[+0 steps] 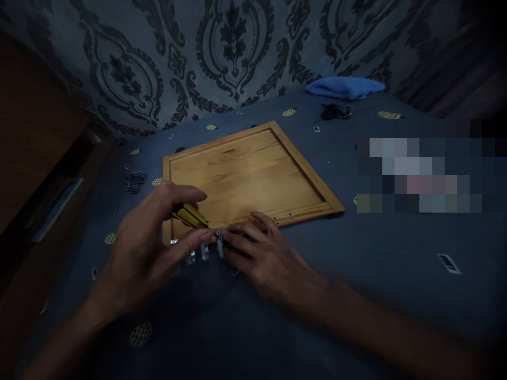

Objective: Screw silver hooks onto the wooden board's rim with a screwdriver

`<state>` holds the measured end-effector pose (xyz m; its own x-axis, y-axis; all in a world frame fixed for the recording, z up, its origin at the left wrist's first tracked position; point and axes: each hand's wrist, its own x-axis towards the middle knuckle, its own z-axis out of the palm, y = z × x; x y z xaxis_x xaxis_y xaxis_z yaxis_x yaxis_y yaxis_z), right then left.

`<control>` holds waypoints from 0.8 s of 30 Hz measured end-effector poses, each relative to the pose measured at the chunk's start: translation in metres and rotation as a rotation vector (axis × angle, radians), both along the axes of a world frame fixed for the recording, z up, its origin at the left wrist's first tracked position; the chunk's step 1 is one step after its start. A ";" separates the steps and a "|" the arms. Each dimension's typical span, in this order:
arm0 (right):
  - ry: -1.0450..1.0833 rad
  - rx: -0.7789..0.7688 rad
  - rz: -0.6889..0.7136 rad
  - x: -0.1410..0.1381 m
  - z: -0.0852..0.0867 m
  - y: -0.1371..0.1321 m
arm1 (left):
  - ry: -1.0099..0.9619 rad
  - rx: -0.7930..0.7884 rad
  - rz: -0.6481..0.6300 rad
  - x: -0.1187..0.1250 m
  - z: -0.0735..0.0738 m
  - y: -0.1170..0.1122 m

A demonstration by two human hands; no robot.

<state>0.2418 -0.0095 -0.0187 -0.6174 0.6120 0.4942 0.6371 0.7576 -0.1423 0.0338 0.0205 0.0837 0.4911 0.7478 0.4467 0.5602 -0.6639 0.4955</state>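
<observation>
A framed wooden panel (245,179), like a cabinet door, lies flat with small dark holes along its near edge. At its near left corner, my left hand (146,248) is closed around a yellow-and-black handled tool (190,215); the tool's exact kind does not show. The thumb of that hand reaches towards small metal hinge parts (205,251) at the panel's edge. My right hand (261,253) rests at the same edge, fingers bent and partly spread, with its fingertips against a metal hinge piece (220,246). Whether those fingertips pinch the piece is unclear.
The panel lies on a dark blue patterned cloth (356,295). A blue cloth (344,87) and a small black item (335,111) lie at the back. Small metal pieces (135,181) sit to the left, beside brown wooden furniture (35,132). Behind is a patterned wall (178,58).
</observation>
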 end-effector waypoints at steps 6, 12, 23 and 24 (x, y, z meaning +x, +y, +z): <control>0.017 -0.015 -0.012 -0.001 0.001 0.000 | -0.044 0.006 0.063 0.001 0.001 -0.005; 0.018 0.006 -0.001 -0.001 0.000 0.000 | -0.082 -0.134 0.037 0.003 0.006 -0.005; -0.024 -0.038 -0.014 0.000 0.002 -0.001 | 0.008 0.030 0.093 0.006 0.006 -0.008; -0.019 -0.037 -0.018 0.000 0.002 -0.001 | 0.010 0.026 0.098 0.006 0.006 -0.008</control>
